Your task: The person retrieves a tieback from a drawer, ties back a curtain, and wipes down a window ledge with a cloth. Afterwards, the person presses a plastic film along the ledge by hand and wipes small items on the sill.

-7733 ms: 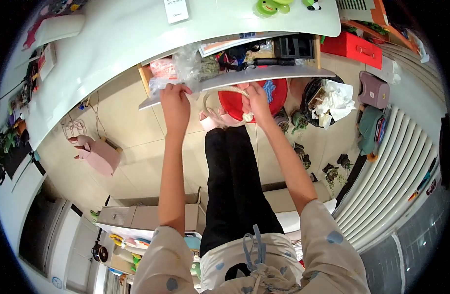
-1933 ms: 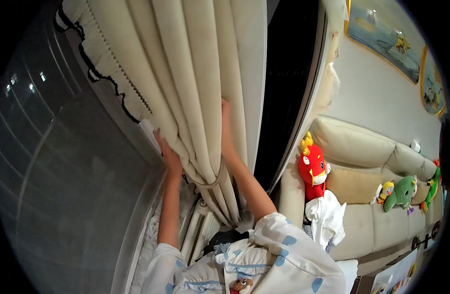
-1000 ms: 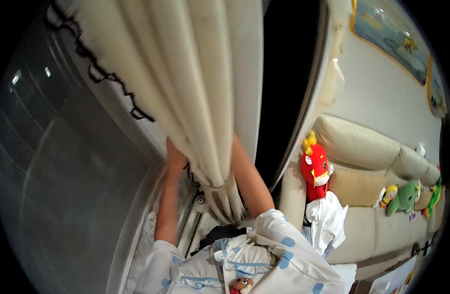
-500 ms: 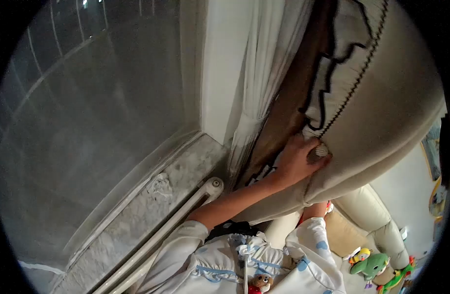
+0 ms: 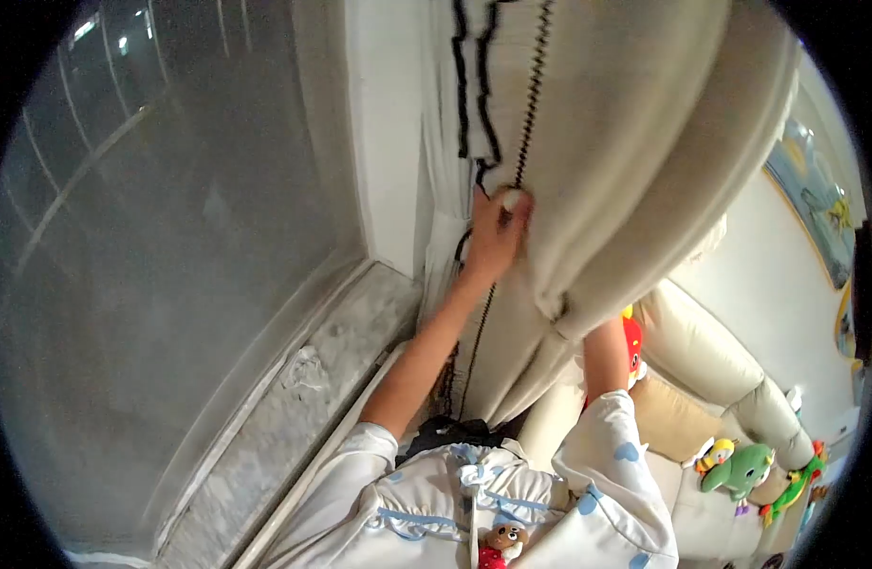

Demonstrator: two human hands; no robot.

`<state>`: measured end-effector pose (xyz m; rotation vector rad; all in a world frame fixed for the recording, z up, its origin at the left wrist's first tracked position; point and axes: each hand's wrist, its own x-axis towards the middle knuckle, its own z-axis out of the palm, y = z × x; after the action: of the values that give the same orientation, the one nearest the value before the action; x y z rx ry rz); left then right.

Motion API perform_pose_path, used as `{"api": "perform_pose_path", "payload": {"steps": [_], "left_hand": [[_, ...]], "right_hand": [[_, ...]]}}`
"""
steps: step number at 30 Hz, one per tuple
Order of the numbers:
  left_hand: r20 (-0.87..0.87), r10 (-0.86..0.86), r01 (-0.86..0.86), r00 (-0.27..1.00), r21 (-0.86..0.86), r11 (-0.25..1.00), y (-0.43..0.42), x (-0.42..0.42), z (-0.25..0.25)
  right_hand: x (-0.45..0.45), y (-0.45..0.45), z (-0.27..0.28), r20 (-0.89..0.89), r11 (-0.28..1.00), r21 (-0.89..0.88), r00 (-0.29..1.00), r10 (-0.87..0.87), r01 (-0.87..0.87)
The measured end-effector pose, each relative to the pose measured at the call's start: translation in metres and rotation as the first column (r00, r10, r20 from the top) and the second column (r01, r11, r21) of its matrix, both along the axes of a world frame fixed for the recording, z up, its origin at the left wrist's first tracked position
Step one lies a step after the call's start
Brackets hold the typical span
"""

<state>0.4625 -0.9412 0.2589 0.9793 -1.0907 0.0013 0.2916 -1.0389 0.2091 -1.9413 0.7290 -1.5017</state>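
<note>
A heavy beige curtain [image 5: 626, 142] with black zigzag trim hangs in front of me. My left hand [image 5: 498, 232] is closed on its trimmed edge. A pale round piece [image 5: 513, 200] shows between the thumb and fingers; I cannot make out what it is. My right forearm [image 5: 607, 356] reaches up to the curtain's lower right side, where the cloth bunches into a gathered fold [image 5: 557, 318]. The curtain hides my right hand, so its fingers do not show.
On the left are a dark window [image 5: 199, 247] and a marble sill [image 5: 275, 408] with a crumpled white thing [image 5: 303, 368] on it. A white sheer curtain [image 5: 443, 180] hangs behind. To the right stands a cream sofa [image 5: 711, 341] with a green plush toy [image 5: 742, 471].
My left hand has moved up and to the left in view, with the curtain edge in it. The curtain now hangs straighter and covers the brown area seen earlier. More of my right forearm shows.
</note>
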Motion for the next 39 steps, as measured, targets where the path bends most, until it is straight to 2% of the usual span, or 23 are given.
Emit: {"api": "perform_pose_path", "payload": {"steps": [2,3,4,6,7,9,10,12,14,15,16,17,23,29,36,39], "left_hand": [[-0.177,-0.233,0.274,0.956,0.257,0.927,0.001,0.016,0.005],[-0.243,-0.369,0.413,0.897,0.167,0.895,-0.011,0.026,0.01],[-0.231,-0.403,0.459,0.886,0.307,0.834,-0.004,0.043,0.0],[-0.419,-0.542,0.629,0.728,0.094,0.772,-0.002,0.051,0.0],[-0.417,-0.546,0.635,0.726,0.103,0.766,-0.004,0.06,-0.003],[-0.478,-0.493,0.65,0.727,0.249,0.718,-0.012,0.081,-0.006],[-0.472,-0.503,0.659,0.724,0.254,0.708,-0.009,0.09,-0.007],[-0.616,-0.49,0.668,0.617,0.082,0.74,0.001,0.095,-0.001],[-0.646,-0.48,0.666,0.594,0.06,0.743,-0.002,0.102,-0.001],[-0.652,-0.476,0.663,0.591,0.056,0.746,-0.003,0.104,0.0],[-0.651,-0.473,0.662,0.593,0.06,0.747,-0.005,0.106,0.0],[-0.645,-0.469,0.662,0.603,0.077,0.746,-0.005,0.108,0.001],[-0.554,-0.43,0.616,0.713,0.203,0.761,-0.003,0.1,-0.005],[-0.342,-0.381,0.503,0.859,0.426,0.752,0.003,0.092,-0.004],[-0.271,-0.506,0.518,0.819,0.729,0.447,-0.015,0.119,0.025],[-0.28,-0.494,0.5,0.823,0.77,0.396,-0.021,0.115,0.018]], "right_hand": [[0.008,-0.004,0.002,-0.014,0.999,-0.047,1.0,-0.002,0.001],[0.012,-0.006,0.003,-0.017,0.997,-0.071,1.0,-0.007,0.006],[0.019,-0.008,0.003,-0.016,0.996,-0.095,1.0,-0.007,0.005],[0.033,-0.01,0.006,-0.023,0.987,-0.159,1.0,-0.012,0.009],[0.041,-0.011,0.006,-0.025,0.98,-0.198,1.0,-0.018,0.013],[0.059,-0.01,0.005,-0.022,0.957,-0.287,0.999,-0.043,0.035],[0.07,-0.01,0.005,-0.01,0.938,-0.342,0.998,-0.061,0.054],[0.091,-0.004,0.006,0.046,0.897,-0.43,0.995,-0.092,0.103],[0.106,0.03,0.026,0.3,0.946,-0.32,0.952,0.056,0.046],[0.103,0.021,0.021,0.322,0.923,0.077,0.885,0.335,-0.377],[0.111,0.016,0.014,0.481,0.841,0.309,0.836,0.264,-0.443],[0.116,0.015,0.016,0.516,0.815,0.36,0.824,0.232,-0.455],[0.117,-0.001,0.013,0.464,0.856,0.337,0.861,0.211,-0.391],[0.093,-0.019,0.007,0.402,0.882,0.33,0.895,0.193,-0.338],[0.073,-0.046,0.01,0.339,0.896,0.321,0.92,0.195,-0.308],[0.062,-0.05,0.008,0.324,0.898,0.323,0.926,0.192,-0.299]]}}
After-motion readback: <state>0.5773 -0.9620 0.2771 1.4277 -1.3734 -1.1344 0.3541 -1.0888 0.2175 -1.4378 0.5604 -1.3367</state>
